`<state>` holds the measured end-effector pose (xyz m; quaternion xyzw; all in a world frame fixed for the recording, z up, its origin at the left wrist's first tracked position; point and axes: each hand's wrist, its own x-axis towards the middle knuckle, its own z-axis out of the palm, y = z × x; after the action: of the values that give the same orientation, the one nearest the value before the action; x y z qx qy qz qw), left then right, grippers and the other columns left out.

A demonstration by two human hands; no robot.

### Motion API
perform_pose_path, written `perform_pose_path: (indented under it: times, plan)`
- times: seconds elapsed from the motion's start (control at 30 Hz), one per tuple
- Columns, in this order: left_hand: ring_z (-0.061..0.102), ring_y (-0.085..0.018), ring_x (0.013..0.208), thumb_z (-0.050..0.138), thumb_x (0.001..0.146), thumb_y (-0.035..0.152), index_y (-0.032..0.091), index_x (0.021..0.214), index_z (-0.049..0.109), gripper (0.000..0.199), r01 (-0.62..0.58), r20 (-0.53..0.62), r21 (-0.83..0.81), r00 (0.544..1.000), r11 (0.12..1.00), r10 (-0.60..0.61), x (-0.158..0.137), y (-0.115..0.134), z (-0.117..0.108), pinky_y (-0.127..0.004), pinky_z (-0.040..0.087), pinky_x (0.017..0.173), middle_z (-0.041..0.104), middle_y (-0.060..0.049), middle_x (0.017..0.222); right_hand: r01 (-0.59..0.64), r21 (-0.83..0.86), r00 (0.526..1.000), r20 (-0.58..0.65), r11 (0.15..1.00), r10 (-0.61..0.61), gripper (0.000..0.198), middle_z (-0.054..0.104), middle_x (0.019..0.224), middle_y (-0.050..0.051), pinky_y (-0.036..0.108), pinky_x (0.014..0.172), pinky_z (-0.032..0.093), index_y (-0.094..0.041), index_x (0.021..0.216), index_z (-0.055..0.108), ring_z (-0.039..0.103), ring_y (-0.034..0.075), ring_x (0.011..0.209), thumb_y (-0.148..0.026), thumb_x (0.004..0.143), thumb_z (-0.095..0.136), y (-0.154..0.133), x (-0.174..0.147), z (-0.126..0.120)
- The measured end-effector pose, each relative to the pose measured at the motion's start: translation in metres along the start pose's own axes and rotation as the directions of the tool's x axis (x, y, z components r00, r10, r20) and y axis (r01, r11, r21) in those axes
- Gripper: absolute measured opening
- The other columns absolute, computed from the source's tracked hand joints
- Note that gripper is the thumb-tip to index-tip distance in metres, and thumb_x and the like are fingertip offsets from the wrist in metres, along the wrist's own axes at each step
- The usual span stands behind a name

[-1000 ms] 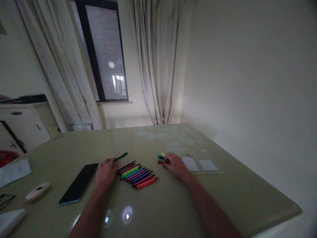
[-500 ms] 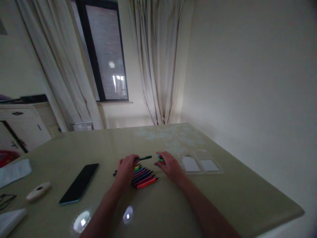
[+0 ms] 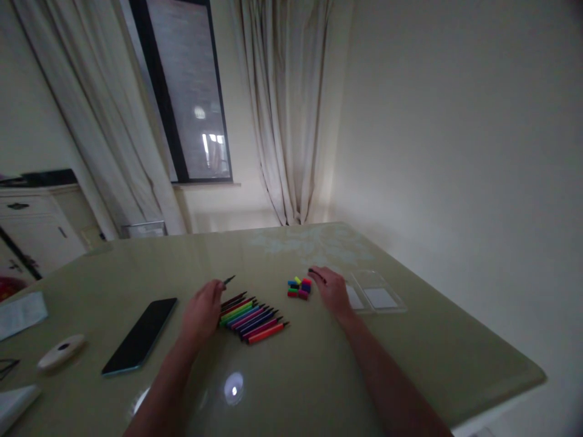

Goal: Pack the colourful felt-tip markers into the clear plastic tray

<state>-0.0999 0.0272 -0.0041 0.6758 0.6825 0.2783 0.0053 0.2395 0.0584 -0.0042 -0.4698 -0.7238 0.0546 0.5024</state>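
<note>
My left hand [image 3: 204, 306] is closed on a dark marker [image 3: 229, 280], whose uncapped tip points up and to the right. Just right of that hand, several uncapped markers [image 3: 255, 318] lie side by side in a slanted row, from dark ones at the back to an orange-red one in front. My right hand [image 3: 331, 290] pinches a small dark cap [image 3: 311, 271] between thumb and fingertips. Beside it on the table is a small heap of colourful marker caps [image 3: 299, 289]. The right hand partly covers an open clear plastic case [image 3: 390, 308] with white inserts.
On the left of the glossy green table [image 3: 291, 388] lie a black phone [image 3: 140, 335], a white oval object [image 3: 61, 352], a folded pale paper [image 3: 22, 317] and a white item [image 3: 17, 403] at the edge. A wall [image 3: 455, 182] runs along the right side.
The marker has come out of its cap: my left hand has moved left with the marker, and my right hand has moved right with the cap. The heap of caps is now uncovered.
</note>
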Motion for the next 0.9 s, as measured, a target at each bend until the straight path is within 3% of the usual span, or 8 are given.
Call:
perform_pose_path:
  times: [0.07, 0.17, 0.3, 0.43, 0.6, 0.73, 0.83, 0.9]
  plan:
    - [0.069, -0.026, 0.103, 0.027, 0.104, 0.030, 0.018, 0.109, 0.064, 0.040, 0.109, -0.055, 0.077, 0.993, 0.991, -0.105, 0.003, -0.024, 0.000, -0.034, 0.050, 0.092, 0.073, -0.013, 0.107, -0.097, -0.088, 0.994, -0.058, 0.991, 0.092, 0.024, 0.074, 0.092, 0.010, 0.039, 0.077, 0.055, -0.022, 0.097, 0.079, 0.069, 0.024, 0.079, -0.032, 0.098, 0.058, 0.010, 0.001, -0.005]
    - [0.070, -0.027, 0.105, 0.032, 0.101, 0.027, 0.016, 0.118, 0.064, 0.038, 0.131, 0.003, 0.110, 0.991, 0.985, -0.132, 0.002, -0.040, 0.005, -0.035, 0.051, 0.093, 0.074, -0.015, 0.112, -0.146, -0.189, 0.987, 0.036, 0.971, 0.155, 0.015, 0.071, 0.094, 0.009, 0.036, 0.076, 0.053, -0.022, 0.094, 0.079, 0.068, 0.023, 0.080, -0.025, 0.093, 0.064, 0.008, -0.002, 0.000]
    - [0.069, -0.024, 0.108, 0.041, 0.099, 0.029, 0.020, 0.114, 0.067, 0.031, 0.141, 0.106, 0.048, 0.984, 0.989, -0.145, 0.001, -0.033, 0.010, -0.031, 0.050, 0.093, 0.075, -0.010, 0.116, -0.087, -0.256, 0.961, 0.234, 0.963, 0.150, 0.010, 0.072, 0.098, 0.006, 0.032, 0.080, 0.050, -0.021, 0.097, 0.076, 0.068, 0.022, 0.089, -0.022, 0.090, 0.069, -0.013, -0.008, 0.012]
    - [0.067, -0.024, 0.110, 0.040, 0.101, 0.035, 0.020, 0.109, 0.073, 0.037, 0.097, 0.164, 0.087, 0.980, 0.991, -0.110, 0.001, -0.021, 0.010, -0.032, 0.049, 0.096, 0.075, -0.010, 0.116, -0.020, -0.298, 0.901, 0.407, 0.954, 0.146, 0.008, 0.073, 0.101, 0.005, 0.029, 0.085, 0.047, -0.021, 0.097, 0.074, 0.066, 0.021, 0.095, -0.025, 0.091, 0.071, -0.028, -0.011, 0.018]
    - [0.063, -0.031, 0.119, 0.032, 0.103, 0.042, 0.020, 0.121, 0.072, 0.049, 0.014, 0.220, 0.183, 0.974, 0.983, -0.055, -0.004, -0.007, 0.007, -0.045, 0.046, 0.103, 0.069, -0.013, 0.129, 0.039, -0.343, 0.881, 0.456, 0.938, 0.130, 0.012, 0.071, 0.109, 0.008, 0.031, 0.093, 0.045, -0.019, 0.098, 0.074, 0.063, 0.023, 0.106, -0.027, 0.089, 0.073, -0.032, -0.014, 0.021]
    - [0.045, -0.038, 0.143, 0.038, 0.096, 0.065, 0.014, 0.151, 0.049, 0.076, -0.001, 0.265, 0.205, 0.963, 0.979, -0.055, -0.015, 0.014, 0.007, -0.055, 0.036, 0.114, 0.047, -0.019, 0.157, 0.042, -0.335, 0.894, 0.433, 0.941, 0.114, 0.011, 0.069, 0.110, 0.008, 0.031, 0.093, 0.045, -0.019, 0.097, 0.075, 0.062, 0.023, 0.105, -0.027, 0.090, 0.072, -0.031, -0.016, 0.023]
    - [0.020, -0.043, 0.155, 0.047, 0.078, 0.088, 0.018, 0.161, 0.032, 0.110, -0.083, 0.405, 0.190, 0.914, 0.978, -0.001, -0.026, 0.034, 0.008, -0.062, 0.019, 0.122, 0.021, -0.018, 0.170, 0.044, -0.330, 0.902, 0.419, 0.943, 0.105, 0.010, 0.069, 0.109, 0.007, 0.032, 0.094, 0.045, -0.020, 0.096, 0.076, 0.062, 0.023, 0.105, -0.026, 0.091, 0.070, -0.031, -0.017, 0.024]
    - [0.008, -0.043, 0.157, 0.049, 0.069, 0.095, 0.021, 0.163, 0.026, 0.122, -0.165, 0.471, 0.169, 0.879, 0.972, 0.067, -0.034, 0.046, 0.011, -0.064, 0.009, 0.124, 0.012, -0.015, 0.171, 0.044, -0.332, 0.904, 0.415, 0.942, 0.105, 0.010, 0.069, 0.109, 0.007, 0.032, 0.094, 0.044, -0.021, 0.096, 0.077, 0.062, 0.023, 0.104, -0.026, 0.092, 0.069, -0.031, -0.017, 0.025]
